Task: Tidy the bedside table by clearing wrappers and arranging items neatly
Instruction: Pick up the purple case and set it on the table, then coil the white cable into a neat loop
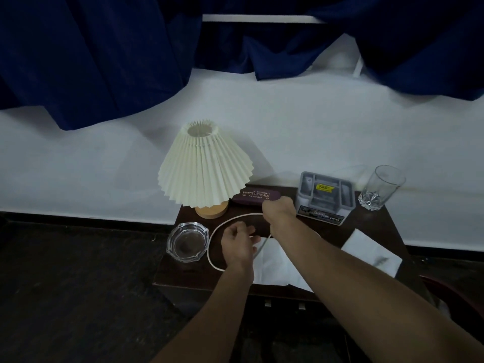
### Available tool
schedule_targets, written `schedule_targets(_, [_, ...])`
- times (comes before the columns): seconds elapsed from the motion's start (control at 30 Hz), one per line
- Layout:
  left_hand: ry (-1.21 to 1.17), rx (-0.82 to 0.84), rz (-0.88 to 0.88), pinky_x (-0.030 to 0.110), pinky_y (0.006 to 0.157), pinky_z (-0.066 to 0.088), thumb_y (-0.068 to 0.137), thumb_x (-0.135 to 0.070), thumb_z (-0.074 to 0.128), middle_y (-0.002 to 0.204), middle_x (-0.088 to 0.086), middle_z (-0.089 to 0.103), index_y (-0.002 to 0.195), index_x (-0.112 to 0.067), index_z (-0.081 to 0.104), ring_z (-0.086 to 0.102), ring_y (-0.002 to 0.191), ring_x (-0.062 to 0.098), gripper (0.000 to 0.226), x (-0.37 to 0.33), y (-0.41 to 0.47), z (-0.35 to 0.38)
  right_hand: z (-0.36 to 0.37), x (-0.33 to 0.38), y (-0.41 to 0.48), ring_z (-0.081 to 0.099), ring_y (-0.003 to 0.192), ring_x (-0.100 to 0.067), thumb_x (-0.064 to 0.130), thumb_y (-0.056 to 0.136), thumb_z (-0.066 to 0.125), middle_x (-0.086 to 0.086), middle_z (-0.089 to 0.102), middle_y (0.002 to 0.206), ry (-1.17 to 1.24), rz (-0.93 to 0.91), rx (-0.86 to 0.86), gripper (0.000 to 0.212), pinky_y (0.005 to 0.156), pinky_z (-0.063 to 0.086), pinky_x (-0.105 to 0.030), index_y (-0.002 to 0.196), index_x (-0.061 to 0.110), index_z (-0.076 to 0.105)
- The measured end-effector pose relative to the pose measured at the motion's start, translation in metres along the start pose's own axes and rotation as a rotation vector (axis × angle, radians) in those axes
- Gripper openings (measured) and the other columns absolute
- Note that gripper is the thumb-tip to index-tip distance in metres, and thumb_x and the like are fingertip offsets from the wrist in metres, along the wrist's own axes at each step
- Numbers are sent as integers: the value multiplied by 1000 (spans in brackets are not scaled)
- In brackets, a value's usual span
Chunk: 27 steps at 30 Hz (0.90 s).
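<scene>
One white cord loops over the middle of the dark surface; the right hand is clenched round its far end, beside the purple spectacle case, while the left hand rests inside the loop, fingers spread loose (glass ashtray just left).

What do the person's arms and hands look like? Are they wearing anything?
Both are bare. The left forearm and right forearm show no sleeves as far up as the picture reaches, and the left hand and right hand have no gloves. No watch or bracelet shows. It is too dim to tell about rings.
</scene>
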<state>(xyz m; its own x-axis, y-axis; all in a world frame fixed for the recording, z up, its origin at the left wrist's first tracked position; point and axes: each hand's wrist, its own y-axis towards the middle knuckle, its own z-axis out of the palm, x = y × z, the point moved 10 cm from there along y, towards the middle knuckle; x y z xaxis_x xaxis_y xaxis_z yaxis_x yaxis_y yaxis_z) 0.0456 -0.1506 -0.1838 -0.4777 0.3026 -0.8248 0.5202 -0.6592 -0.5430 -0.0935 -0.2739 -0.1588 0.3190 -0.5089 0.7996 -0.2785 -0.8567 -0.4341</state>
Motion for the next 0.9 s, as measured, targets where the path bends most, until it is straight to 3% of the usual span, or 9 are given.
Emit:
schedule_targets(0.1, [-5, 1, 12, 32, 70, 50, 104, -27, 50, 101, 3, 73, 114, -17, 61, 69, 81, 19, 17, -4, -7, -1, -19, 4, -8, 69, 89, -28, 9, 84, 63, -10, 73, 94, -207, -151, 15, 15, 75, 56, -32, 96, 11, 72])
schedule_targets(0.17, [-1, -8, 20, 32, 69, 50, 104, -26, 50, 98, 2, 73, 111, -18, 61, 68, 78, 18, 15, -6, -11, -2, -36, 6, -15, 68, 93, -28, 14, 85, 62, -8, 72, 95, -442, -247, -20, 16, 72, 48, -27, 97, 14, 74])
schedule_targets(0.33, [53, 9, 40, 29, 64, 51, 104, -27, 51, 97, 1, 72, 111, -20, 60, 68, 75, 16, 13, -8, -19, 5, -61, -7, -17, 65, 109, -32, 28, 95, 59, -11, 67, 116, -825, -311, -47, 27, 75, 45, -33, 116, 11, 65])
schedule_targets(0.47, [85, 39, 72, 29, 63, 50, 104, -27, 51, 96, 0, 71, 111, -19, 60, 68, 72, 15, 14, -11, -21, 8, -53, -12, -14, 64, 112, -33, 35, 95, 59, -11, 67, 118, -959, -389, 10, 32, 82, 50, -37, 117, 12, 63])
schedule_targets(0.73, [154, 53, 96, 29, 67, 50, 104, -27, 52, 98, -2, 72, 107, -24, 60, 68, 75, 15, 10, -5, -10, 3, -31, -5, -15, 65, 111, -33, 13, 94, 61, -12, 64, 121, -1201, -540, 17, 26, 84, 53, -41, 120, 10, 61])
schedule_targets(0.9, [173, 58, 96, 29, 70, 51, 104, -29, 52, 97, -4, 73, 108, -23, 61, 69, 76, 15, 12, 1, -10, 2, -27, -1, -21, 66, 111, -32, 16, 92, 66, -12, 60, 125, -1258, -604, 8, 37, 83, 54, -41, 127, 9, 57])
